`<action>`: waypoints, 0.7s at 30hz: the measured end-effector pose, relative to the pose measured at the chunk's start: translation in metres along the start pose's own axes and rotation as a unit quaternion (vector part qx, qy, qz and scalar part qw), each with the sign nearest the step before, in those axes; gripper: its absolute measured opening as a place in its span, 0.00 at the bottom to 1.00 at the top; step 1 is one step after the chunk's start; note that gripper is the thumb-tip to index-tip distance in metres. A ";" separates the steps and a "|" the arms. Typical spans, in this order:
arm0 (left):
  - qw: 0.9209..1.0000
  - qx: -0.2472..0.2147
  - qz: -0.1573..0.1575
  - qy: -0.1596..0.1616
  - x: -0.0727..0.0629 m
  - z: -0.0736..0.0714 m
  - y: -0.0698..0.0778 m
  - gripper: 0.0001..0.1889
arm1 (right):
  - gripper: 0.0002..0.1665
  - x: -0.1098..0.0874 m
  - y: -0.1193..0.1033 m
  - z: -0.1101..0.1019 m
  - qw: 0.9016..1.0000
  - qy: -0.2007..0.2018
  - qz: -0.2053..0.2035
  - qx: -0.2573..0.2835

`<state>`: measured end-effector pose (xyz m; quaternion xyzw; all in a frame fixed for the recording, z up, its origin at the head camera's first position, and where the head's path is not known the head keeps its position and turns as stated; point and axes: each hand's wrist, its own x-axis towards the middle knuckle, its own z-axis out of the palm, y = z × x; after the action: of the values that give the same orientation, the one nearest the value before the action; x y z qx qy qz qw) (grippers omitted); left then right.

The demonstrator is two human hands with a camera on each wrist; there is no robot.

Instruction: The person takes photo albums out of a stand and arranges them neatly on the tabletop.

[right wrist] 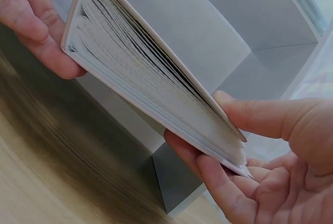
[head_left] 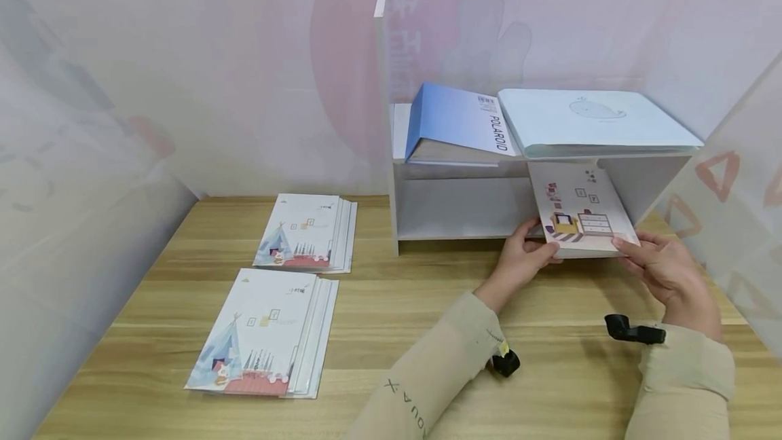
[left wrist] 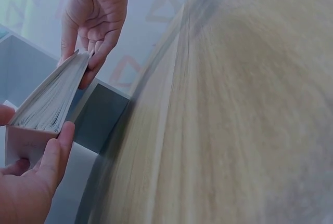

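A thick photo album (head_left: 580, 199) with a pale cover, printed with a yellow armchair and a drawer chest, lies partly inside the right end of the white shelf's lower compartment. Its near edge sticks out over the front. My left hand (head_left: 519, 260) grips its near left corner, thumb on the cover and fingers beneath. At the near right corner my right hand (head_left: 666, 273) pinches it the same way. From the right wrist, the album's page edges (right wrist: 135, 73) show between both hands, with the cover slightly lifted from the pages.
On top of the white shelf (head_left: 394, 209) lie a blue POLAROID album (head_left: 461, 117) and a light-blue whale album (head_left: 601, 121). Two stacks of white tent-print albums, a far one (head_left: 305, 229) and a near one (head_left: 256, 324), lie left on the wooden table (head_left: 379, 331).
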<state>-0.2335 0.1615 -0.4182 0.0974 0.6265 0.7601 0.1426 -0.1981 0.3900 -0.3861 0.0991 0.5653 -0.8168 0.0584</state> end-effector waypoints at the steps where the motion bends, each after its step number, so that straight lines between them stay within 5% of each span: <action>1: 1.000 -0.003 0.000 -0.002 0.000 0.000 0.000 0.33 | 0.12 0.000 0.000 0.000 1.000 -0.002 -0.004 -0.001; 11: 0.999 -0.032 -0.006 0.001 -0.004 0.000 0.002 0.33 | 0.16 -0.002 -0.004 0.001 0.999 0.016 0.003 -0.049; 17: 0.999 -0.038 -0.008 0.008 -0.007 0.001 0.003 0.30 | 0.09 -0.003 -0.005 0.000 0.999 -0.009 -0.007 -0.043; 21: 0.999 -0.047 -0.013 0.008 -0.007 0.001 0.003 0.28 | 0.13 -0.004 -0.006 -0.002 0.999 -0.025 -0.016 -0.027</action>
<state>-0.2264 0.1593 -0.4153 0.0763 0.5923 0.7876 0.1520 -0.1956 0.3934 -0.3808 0.0678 0.5866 -0.8046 0.0621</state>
